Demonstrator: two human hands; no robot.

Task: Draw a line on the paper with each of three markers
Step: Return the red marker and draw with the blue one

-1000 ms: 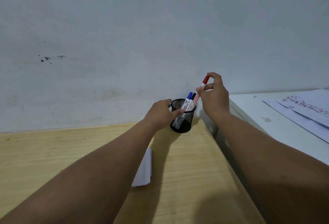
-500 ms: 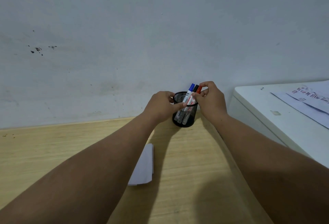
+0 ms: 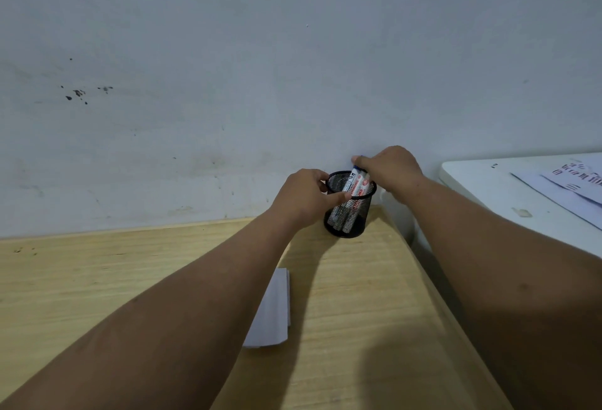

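Just one head-worn wide-angle view here, looking forward and down over the wooden table (image 3: 358,312) toward the wall (image 3: 293,51), forearms close in the foreground.

Both your bare forearms reach forward and converge, wrists close together. Your left hand (image 3: 304,196) is curled, thumb and fingers (image 3: 338,198) spread in a half-closed grip, forefinger pointing right. Your right hand (image 3: 389,168) sits a little higher, knuckles up, palm down, its fingertips bunched together and mostly hidden beneath it.

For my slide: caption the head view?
Left hand steadies mesh cup; right hand covers marker tops.
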